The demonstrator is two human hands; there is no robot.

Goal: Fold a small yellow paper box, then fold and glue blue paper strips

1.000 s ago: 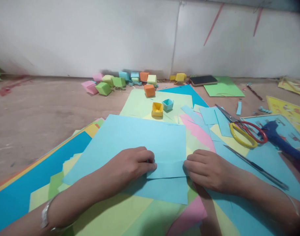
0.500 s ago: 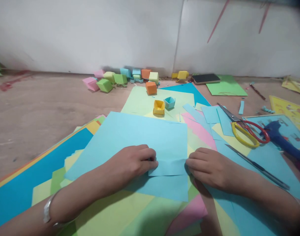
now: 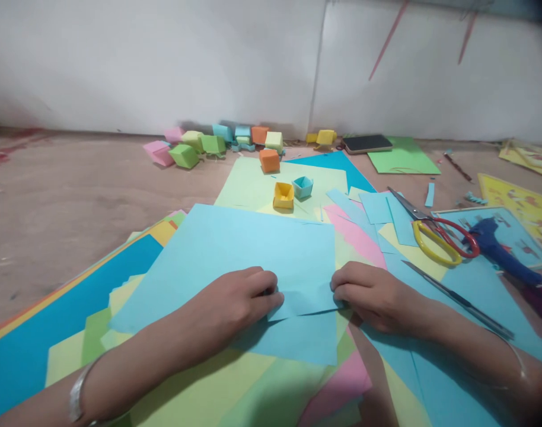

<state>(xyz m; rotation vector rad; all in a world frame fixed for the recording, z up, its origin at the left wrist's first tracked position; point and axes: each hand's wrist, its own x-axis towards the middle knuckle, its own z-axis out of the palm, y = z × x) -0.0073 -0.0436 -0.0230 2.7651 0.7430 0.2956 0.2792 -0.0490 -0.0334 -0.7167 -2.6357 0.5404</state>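
Observation:
A smaller light blue piece of paper [image 3: 304, 299] lies over a larger light blue sheet [image 3: 235, 240], with its near edge lifted slightly at the right. My left hand [image 3: 246, 296] has its fingers curled closed on the piece's left side. At the right end, my right hand [image 3: 364, 293] pinches the piece between thumb and fingers. Just beyond the large sheet stand two small open folded paper boxes, a yellow box [image 3: 283, 196] and a light blue box [image 3: 303, 187]. Both fingertip grips are partly hidden by the knuckles.
Right of my right hand lie scissors [image 3: 431, 231] with red and yellow handles, and a slim dark pointed tool [image 3: 458, 298]. Several folded paper cubes [image 3: 184, 155] sit near the wall, with a phone [image 3: 367, 143] farther right. Stacked coloured sheets [image 3: 102, 290] spread out at left.
My right hand has lifted a little, and the small piece's right near corner has risen with it. My left hand stays in place on the paper. The view has shifted slightly.

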